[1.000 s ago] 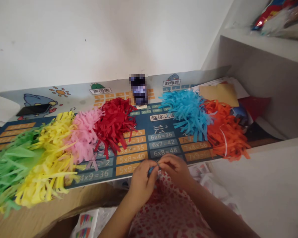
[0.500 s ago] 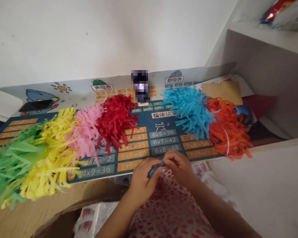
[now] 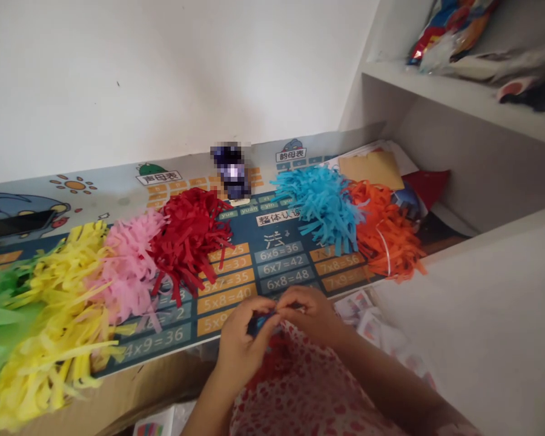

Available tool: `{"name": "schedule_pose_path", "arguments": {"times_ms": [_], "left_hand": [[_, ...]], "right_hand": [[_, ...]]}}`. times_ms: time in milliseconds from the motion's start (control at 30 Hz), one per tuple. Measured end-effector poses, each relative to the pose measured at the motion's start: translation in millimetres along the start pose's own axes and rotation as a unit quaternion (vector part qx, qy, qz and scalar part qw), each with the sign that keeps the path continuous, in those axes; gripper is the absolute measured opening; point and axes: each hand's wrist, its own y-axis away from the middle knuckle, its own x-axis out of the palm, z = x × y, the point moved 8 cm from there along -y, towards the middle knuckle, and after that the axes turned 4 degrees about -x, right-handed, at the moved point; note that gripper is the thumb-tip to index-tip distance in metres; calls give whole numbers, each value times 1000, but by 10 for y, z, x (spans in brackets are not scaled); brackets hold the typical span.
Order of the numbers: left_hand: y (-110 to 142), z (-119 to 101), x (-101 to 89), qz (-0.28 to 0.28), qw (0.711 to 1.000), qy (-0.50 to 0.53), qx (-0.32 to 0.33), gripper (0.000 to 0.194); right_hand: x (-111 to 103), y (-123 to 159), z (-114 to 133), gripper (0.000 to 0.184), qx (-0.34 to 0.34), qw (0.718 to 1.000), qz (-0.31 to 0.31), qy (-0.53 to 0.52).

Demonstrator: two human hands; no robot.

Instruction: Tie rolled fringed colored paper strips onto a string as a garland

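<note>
A small twisted piece of blue paper [image 3: 258, 324] shows inside the curled fingers of my left hand [image 3: 243, 342], which is closed on it. My right hand [image 3: 313, 316] pinches at the end of the same piece, its fingertips meeting those of the left. Both hands are just in front of the table edge, above my lap. Fringed tissue-paper bundles lie beyond them: red [image 3: 191, 239], pink [image 3: 129, 263], yellow [image 3: 59, 321] and green [image 3: 9, 321] to the left, blue [image 3: 322, 206] and orange [image 3: 386, 233] to the right.
A printed mat [image 3: 163, 339] with times tables covers the table and runs up the wall. A dark phone [image 3: 20, 224] lies at the far left, and a blurred-out object [image 3: 231, 172] stands at the back. Papers [image 3: 372, 169] and a white shelf [image 3: 436, 88] are on the right.
The view has turned to the right, so the bundles sit further left. My hands stay together at the blue paper, with less of it showing between the fingers.
</note>
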Motion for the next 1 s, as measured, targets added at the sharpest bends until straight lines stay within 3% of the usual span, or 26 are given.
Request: {"name": "schedule_pose_path", "arguments": {"times_ms": [100, 500, 567, 667, 733, 800, 1000], "left_hand": [[-20, -92, 21, 12, 999, 11, 34, 8], [-5, 50, -46, 11, 998, -27, 47, 5], [-13, 97, -66, 5, 1000, -15, 18, 5], [9, 237, -36, 1, 995, 64, -80, 11], [44, 335, 32, 2, 975, 160, -152, 16], [65, 385, 105, 3, 951, 240, -194, 18], [39, 351, 151, -3, 940, 279, -197, 16]], "right_hand": [[17, 0, 105, 20, -50, 998, 14, -18], [-45, -16, 119, 15, -11, 999, -7, 32], [-62, -21, 79, 14, 8, 1000, -12, 20], [-10, 0, -44, 15, 40, 996, 0, -81], [24, 12, -110, 23, 47, 992, 3, -117], [21, 4, -110, 16, 23, 996, -4, -89], [-18, -36, 2, 11, -26, 999, -31, 2]]}}
